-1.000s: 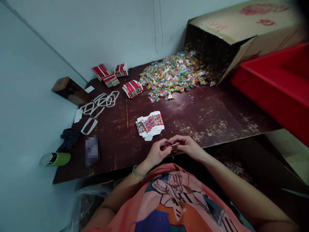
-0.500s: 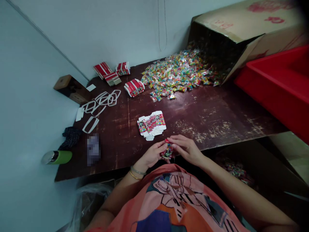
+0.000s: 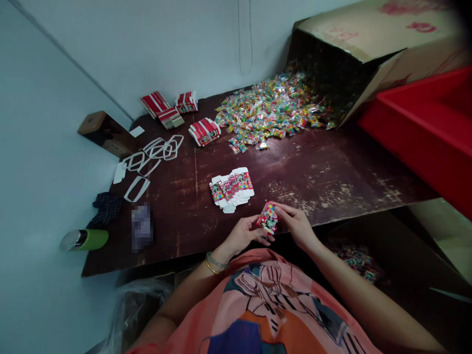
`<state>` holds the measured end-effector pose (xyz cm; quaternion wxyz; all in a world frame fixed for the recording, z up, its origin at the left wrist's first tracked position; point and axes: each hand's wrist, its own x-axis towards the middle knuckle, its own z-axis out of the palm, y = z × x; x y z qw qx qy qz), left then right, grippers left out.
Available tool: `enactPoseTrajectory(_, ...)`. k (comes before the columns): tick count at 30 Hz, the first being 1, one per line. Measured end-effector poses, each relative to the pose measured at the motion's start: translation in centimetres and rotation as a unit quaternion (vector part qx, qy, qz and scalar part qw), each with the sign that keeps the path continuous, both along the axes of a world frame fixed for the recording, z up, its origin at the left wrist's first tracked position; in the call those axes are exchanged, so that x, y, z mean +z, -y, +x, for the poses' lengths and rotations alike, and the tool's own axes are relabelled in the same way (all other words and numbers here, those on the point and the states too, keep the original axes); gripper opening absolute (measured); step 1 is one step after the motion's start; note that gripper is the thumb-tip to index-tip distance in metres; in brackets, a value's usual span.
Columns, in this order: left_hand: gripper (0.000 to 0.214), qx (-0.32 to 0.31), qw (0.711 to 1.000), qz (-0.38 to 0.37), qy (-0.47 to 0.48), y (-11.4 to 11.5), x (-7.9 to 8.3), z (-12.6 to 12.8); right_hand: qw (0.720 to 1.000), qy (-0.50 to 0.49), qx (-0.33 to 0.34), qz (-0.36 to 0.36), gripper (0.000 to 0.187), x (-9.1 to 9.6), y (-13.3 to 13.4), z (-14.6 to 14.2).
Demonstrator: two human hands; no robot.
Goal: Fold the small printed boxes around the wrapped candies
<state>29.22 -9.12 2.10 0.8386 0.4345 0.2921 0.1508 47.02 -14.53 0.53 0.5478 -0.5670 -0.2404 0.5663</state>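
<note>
A small colourful printed box (image 3: pixel 269 219) is held between both hands over the table's front edge. My left hand (image 3: pixel 246 233) grips its lower left side, fingers partly beneath it. On its upper right edge, my right hand (image 3: pixel 295 223) pinches with thumb and fingers. Just beyond them lies a fanned stack of flat printed box blanks (image 3: pixel 232 189) with white flaps. Farther back spreads a large heap of small clear-wrapped candies (image 3: pixel 269 110), spilling from a cardboard carton (image 3: pixel 342 39) lying on its side.
Bundles of red-and-white blanks (image 3: pixel 205 132) lie at the back left, near loose white paper bands (image 3: pixel 137 188). A wooden block-shaped box (image 3: pixel 106 133) and a green bottle (image 3: pixel 96 239) stand left. A red tray (image 3: pixel 424 128) juts in at right. Below the edge sits an open carton with small packets (image 3: pixel 356 260).
Both hands have moved slightly right and away from my body with the small box. More of its printed face now shows, and the right hand has shifted to its upper right edge.
</note>
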Motion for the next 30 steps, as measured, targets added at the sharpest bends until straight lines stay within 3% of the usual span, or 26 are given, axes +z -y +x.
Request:
enactPoseTrajectory(3, 0.051, -0.004, 1.000, -0.015, 0.024, 0.3, -0.1, 0.8, 1.000, 0.019, 0.006, -0.002, 0.041, 0.6, 0.5, 0.9)
enactPoseTrajectory(6, 0.070, -0.001, 0.999, -0.017, 0.046, 0.4, 0.0, 1.5, 0.999, 0.040, -0.014, 0.002, 0.041, 0.7, 1.2, 1.9)
enactPoseTrajectory(9, 0.085, 0.053, 0.997, 0.037, 0.031, 0.5, -0.2, 2.0, 0.999, 0.019, -0.035, 0.003, 0.040, -0.1, 1.7, 2.3)
enactPoseTrajectory(14, 0.059, 0.139, 0.969, 0.198, -0.050, 0.7, -0.4, 2.0, 0.993, -0.082, -0.082, 0.007, 0.035, -1.4, 1.8, 1.1)
enactPoseTrajectory(19, 0.052, 0.164, 0.943, 0.280, -0.076, 0.6, 0.2, 1.2, 0.986, -0.164, -0.037, -0.023, 0.036, -1.1, 2.1, -1.7)
enactPoseTrajectory(22, 0.056, 0.171, 0.959, 0.218, -0.063, 0.6, 0.3, 0.9, 0.987, -0.150, 0.044, -0.029, 0.028, -0.5, 2.8, -2.9)
enactPoseTrajectory(25, 0.045, 0.169, 0.983, 0.076, -0.011, 0.6, 0.2, 0.6, 0.991, 0.047, 0.124, 0.005, 0.029, 0.4, 3.2, -2.4)
enactPoseTrajectory(28, 0.042, 0.147, 0.989, -0.027, 0.020, 0.6, 0.0, 0.1, 0.953, 0.284, 0.069, 0.080, 0.025, 1.6, 2.6, -0.6)
enactPoseTrajectory(30, 0.043, 0.088, 0.994, -0.051, 0.025, 0.6, -0.1, -0.1, 0.934, 0.326, 0.074, 0.130, 0.031, 2.2, 1.8, 0.4)
